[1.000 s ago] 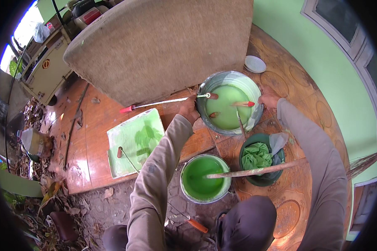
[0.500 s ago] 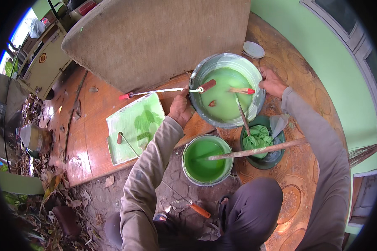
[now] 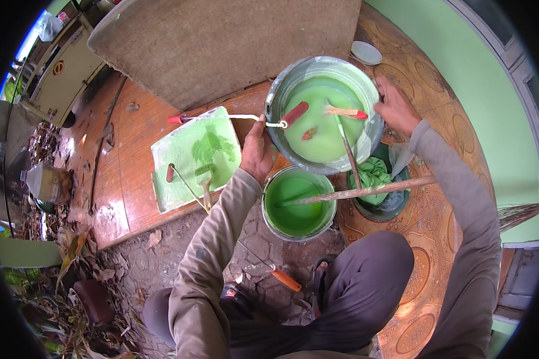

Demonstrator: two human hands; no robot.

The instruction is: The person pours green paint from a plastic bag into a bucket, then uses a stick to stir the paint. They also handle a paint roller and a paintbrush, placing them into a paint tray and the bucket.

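hands grip opposite rims of the big basin [image 3: 365, 128] of pale green paint, left hand [image 3: 259, 152] and right hand [image 3: 394, 107] closed on it; basin now sits nearer the small green bucket [image 3: 298, 206] than a moment ago, suggesting a pour is being lined up.

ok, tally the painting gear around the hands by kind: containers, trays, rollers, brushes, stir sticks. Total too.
Paint containers: 3 (large basin, green bucket, dark bucket)
Paint trays: 1
Rollers: 2 ()
Brushes: 1
Stir sticks: 1
Total: 8
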